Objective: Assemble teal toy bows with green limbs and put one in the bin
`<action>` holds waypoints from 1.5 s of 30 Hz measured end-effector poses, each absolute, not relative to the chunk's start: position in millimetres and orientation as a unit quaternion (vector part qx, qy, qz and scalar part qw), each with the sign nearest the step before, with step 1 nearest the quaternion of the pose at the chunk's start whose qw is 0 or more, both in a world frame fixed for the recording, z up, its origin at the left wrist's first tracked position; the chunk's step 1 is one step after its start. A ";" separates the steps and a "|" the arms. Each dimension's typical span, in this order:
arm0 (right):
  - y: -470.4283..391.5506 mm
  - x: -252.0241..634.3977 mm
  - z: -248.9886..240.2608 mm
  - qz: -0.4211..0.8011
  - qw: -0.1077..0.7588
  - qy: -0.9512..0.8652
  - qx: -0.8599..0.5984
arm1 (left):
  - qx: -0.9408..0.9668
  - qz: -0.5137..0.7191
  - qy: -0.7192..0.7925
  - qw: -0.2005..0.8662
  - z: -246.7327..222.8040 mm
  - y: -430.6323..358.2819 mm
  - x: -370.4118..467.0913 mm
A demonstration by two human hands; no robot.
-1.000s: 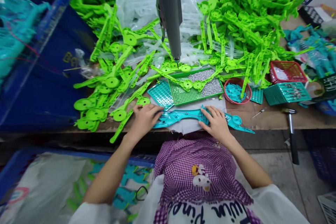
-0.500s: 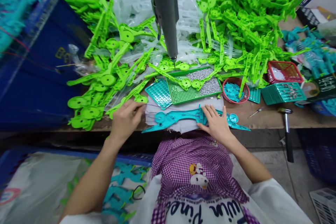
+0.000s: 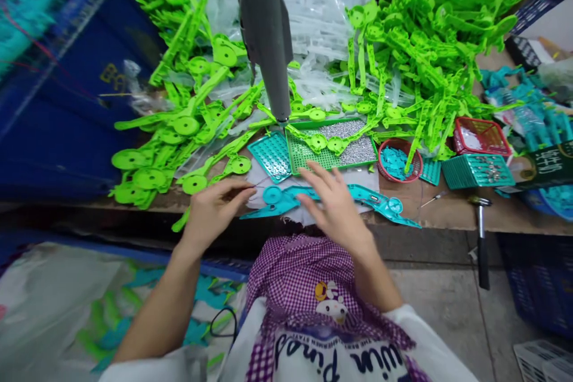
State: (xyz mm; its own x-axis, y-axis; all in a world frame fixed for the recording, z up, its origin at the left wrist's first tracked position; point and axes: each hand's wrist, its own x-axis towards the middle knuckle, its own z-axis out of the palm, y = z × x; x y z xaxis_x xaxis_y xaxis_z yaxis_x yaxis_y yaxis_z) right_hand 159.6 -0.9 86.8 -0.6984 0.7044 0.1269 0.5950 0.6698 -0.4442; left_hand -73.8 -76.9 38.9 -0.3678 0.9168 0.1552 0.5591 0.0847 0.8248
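A long turquoise plastic part (image 3: 376, 196) lies on a white cloth (image 3: 307, 215) at the table's front edge. Beside its left end, my left hand (image 3: 217, 209) is closed in a pinch on a thin dark string (image 3: 261, 182), which runs toward the part. My right hand (image 3: 329, 203) is over the part's middle with its fingers spread and nothing in them; whether it touches the part I cannot tell. A grey electric screwdriver (image 3: 268, 42) hangs point down behind the part.
Behind lie a green tray (image 3: 308, 158) of small metal pieces, a turquoise tray (image 3: 272, 158), and a red basket (image 3: 400, 174) of turquoise bits. Bright green plastic arms (image 3: 430, 42) are heaped around. A hammer (image 3: 481, 239) juts over the right edge. A blue bin (image 3: 80, 101) stands left.
My right hand has moved left along the turquoise part, uncovering its right portion. My left hand keeps its pinch on the string. The screwdriver appears further left in view.
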 end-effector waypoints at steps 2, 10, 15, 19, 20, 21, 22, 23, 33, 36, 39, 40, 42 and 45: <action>-0.4 124.9 93.0 0.266 0.166 -0.907 -0.282 | 0.545 0.435 0.689 0.196 42.0 -79.4 -59.9; -6.9 110.5 50.9 0.391 0.136 -0.884 -0.218 | 0.518 0.419 0.695 0.269 35.6 -115.1 -49.3; -8.9 107.6 38.2 0.338 0.106 -0.907 -0.229 | 0.515 0.432 0.721 0.168 19.7 -125.2 -45.8; -8.9 108.5 32.5 0.309 0.100 -0.908 -0.267 | 0.565 0.402 0.710 0.121 15.4 -129.0 -50.2; -7.5 111.7 32.7 0.296 0.105 -0.907 -0.280 | 0.572 0.393 0.708 0.126 15.8 -129.1 -52.5; -5.4 115.5 33.6 0.280 0.110 -0.907 -0.296 | 0.576 0.385 0.708 0.134 16.8 -128.3 -54.9; -2.8 119.6 34.9 0.260 0.114 -0.907 -0.311 | 0.578 0.380 0.708 0.143 18.2 -126.6 -57.1; 0.3 123.4 36.5 0.237 0.115 -0.908 -0.326 | 0.579 0.376 0.708 0.150 20.2 -123.5 -59.0; 25.7 134.5 43.1 0.147 0.079 -0.917 -0.361 | 0.550 0.407 0.687 0.242 52.3 -46.0 -63.9; 23.5 138.1 45.4 0.207 0.095 -0.904 -0.363 | 0.531 0.432 0.687 0.244 50.5 -44.6 -70.4; 17.8 133.7 44.2 0.259 0.104 -0.893 -0.354 | 0.502 0.451 0.698 0.240 43.2 -65.8 -80.9; 15.7 129.9 43.2 0.272 0.110 -0.890 -0.350 | 0.488 0.454 0.710 0.230 41.2 -76.1 -84.3; 11.7 120.4 41.3 0.302 0.132 -0.880 -0.341 | 0.463 0.451 0.734 0.210 39.4 -98.2 -89.5; 6.1 109.7 40.4 0.365 0.191 -0.853 -0.319 | 0.471 0.416 0.732 0.265 39.7 -128.4 -92.2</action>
